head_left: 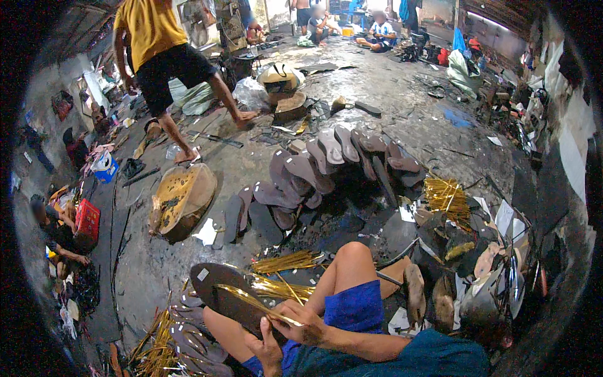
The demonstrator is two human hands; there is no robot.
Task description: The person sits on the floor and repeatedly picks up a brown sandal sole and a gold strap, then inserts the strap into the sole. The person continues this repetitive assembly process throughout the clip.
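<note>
Over my lap lies a large dark brown shoe sole (217, 276), with a small pale label near its far end. My left hand (268, 350) is closed round the sole's near end, thumb up. A shiny gold strip (242, 294) runs along the sole's right side, and my right hand (303, 323) pinches its near part against the sole. The fingertips of my right hand are partly hidden. Just beyond the sole, gold strips (286, 262) lie in loose bundles on the floor. More brown soles (191, 336) with gold strips are piled at my left.
An arc of brown soles (298, 176) stands on the floor ahead. Another gold bundle (447, 195) lies to the right, near scraps and cut pieces (496, 276). A wooden block (188, 198) sits ahead left. A person in a yellow shirt (151, 31) walks past it; others sit farther back.
</note>
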